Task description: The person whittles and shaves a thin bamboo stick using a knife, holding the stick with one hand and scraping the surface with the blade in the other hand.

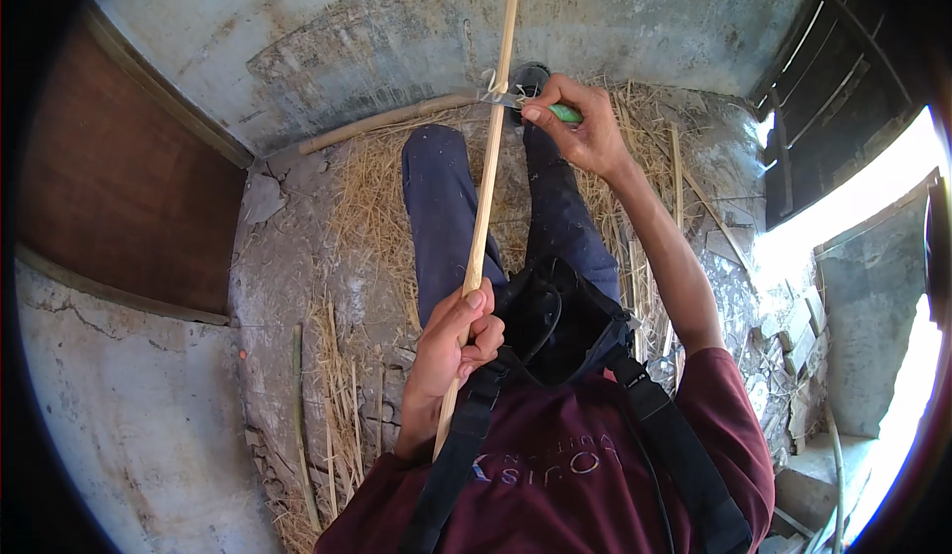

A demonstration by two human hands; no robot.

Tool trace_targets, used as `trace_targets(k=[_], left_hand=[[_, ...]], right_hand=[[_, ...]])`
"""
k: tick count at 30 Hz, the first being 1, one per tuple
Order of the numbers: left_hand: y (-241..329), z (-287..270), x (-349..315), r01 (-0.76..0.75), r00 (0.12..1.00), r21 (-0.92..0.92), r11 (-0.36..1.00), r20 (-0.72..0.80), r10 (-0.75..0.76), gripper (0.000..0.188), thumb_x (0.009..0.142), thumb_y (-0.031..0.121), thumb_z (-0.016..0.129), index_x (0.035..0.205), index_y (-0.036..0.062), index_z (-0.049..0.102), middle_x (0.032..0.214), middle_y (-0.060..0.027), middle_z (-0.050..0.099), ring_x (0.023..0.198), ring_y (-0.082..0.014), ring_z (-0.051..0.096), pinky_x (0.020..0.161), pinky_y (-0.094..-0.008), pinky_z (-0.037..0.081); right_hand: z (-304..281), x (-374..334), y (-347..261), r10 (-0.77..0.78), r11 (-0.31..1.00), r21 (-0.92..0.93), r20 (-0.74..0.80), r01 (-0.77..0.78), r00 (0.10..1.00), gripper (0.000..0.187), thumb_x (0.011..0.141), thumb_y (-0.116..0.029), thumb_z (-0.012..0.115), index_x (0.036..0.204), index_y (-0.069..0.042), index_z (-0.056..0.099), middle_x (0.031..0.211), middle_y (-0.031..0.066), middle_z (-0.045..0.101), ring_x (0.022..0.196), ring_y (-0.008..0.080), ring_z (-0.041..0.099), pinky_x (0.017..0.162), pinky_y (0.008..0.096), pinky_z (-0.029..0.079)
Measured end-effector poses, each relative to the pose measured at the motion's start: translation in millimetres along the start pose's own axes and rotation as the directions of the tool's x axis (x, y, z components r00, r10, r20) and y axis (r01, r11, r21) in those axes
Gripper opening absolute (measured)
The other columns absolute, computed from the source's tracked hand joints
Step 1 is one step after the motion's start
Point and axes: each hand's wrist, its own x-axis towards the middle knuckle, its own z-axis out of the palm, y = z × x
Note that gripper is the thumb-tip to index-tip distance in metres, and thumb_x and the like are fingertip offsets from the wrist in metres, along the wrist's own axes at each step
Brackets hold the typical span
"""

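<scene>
Knife work on a stick: the pale length slants up the ctr of the frame, free tip at upper ctr, lower end running out of sight by a strap at bottom ctr. The L hand, lower ctr, grips the stick w/ fingers curled round it; the R hand, upper ctr-right, is closed on the green handle of a knife, its blade laid across the stick's upper part.

Progress, by the look of it: well along. The stretch btwn blade and L hand appears light, straight & largely bare; the bit above the blade looks much the same. One thin curl sits at the blade, apparently not yet cut free, so that pass seems unfinished. Left to do, prob.: that curl, plus any rough spots. The underside and the part below the L hand can't be judged from here.

Straw and thin strips litter the floor at ctr-left & ctr-right; whether any came off this stick, can't tell. A pole lies near the base of the wall, upper left of ctr, apart from both hands.
</scene>
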Motion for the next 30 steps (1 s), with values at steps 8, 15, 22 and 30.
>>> trace_targets(k=[8, 15, 22, 30], left_hand=[[2, 0, -3, 0.017, 0.997, 0.006, 1.000, -0.073, -0.016, 0.033, 0.115, 0.037, 0.044, 0.092, 0.0137, 0.040, 0.057, 0.0036, 0.030, 0.045, -0.0042, 0.026, 0.041, -0.0222, 0.020], [4, 17, -18, 0.006, 1.000, 0.057, 0.998, -0.020, -0.005, 0.032, 0.114, 0.035, 0.047, 0.092, 0.0127, 0.043, 0.063, 0.0057, 0.031, 0.049, -0.0035, 0.030, 0.042, -0.0219, 0.020], [28, 1, 5, -0.048, 0.997, 0.209, 0.977, -0.048, 0.059, 0.031, 0.112, 0.034, 0.048, 0.092, 0.0108, 0.045, 0.061, 0.0046, 0.033, 0.047, -0.0046, 0.033, 0.040, -0.0221, 0.022], [66, -61, 84, -0.070, 0.971, 0.666, 0.742, -0.124, 0.203, 0.033, 0.114, 0.034, 0.045, 0.101, 0.0061, 0.057, 0.061, 0.0036, 0.043, 0.049, -0.0058, 0.037, 0.046, -0.0239, 0.032]], right_hand=[[9, 14, 31, 0.017, 1.000, 0.017, -0.061, -0.016, 0.998, 0.023, 0.096, -0.019, 0.081, 0.093, 0.000, 0.068, 0.082, 0.0127, 0.073, 0.079, 0.0215, 0.072, 0.074, 0.0362, 0.055], [-77, 8, 158, 0.289, 0.848, -0.384, -0.243, -0.365, 0.926, 0.030, 0.099, -0.032, 0.076, 0.096, -0.002, 0.071, 0.087, 0.0170, 0.075, 0.086, 0.0298, 0.074, 0.081, 0.0430, 0.056], [-123, -87, 207, 0.666, 0.675, -0.387, -0.045, -0.628, 0.744, 0.027, 0.090, -0.028, 0.078, 0.099, -0.004, 0.071, 0.090, 0.0165, 0.076, 0.082, 0.0291, 0.073, 0.079, 0.0422, 0.056], [-181, -173, 231, 0.765, 0.578, -0.233, -0.179, -0.782, 0.619, 0.036, 0.090, -0.015, 0.077, 0.120, -0.001, 0.062, 0.089, 0.0167, 0.075, 0.079, 0.0216, 0.074, 0.069, 0.0376, 0.055]])
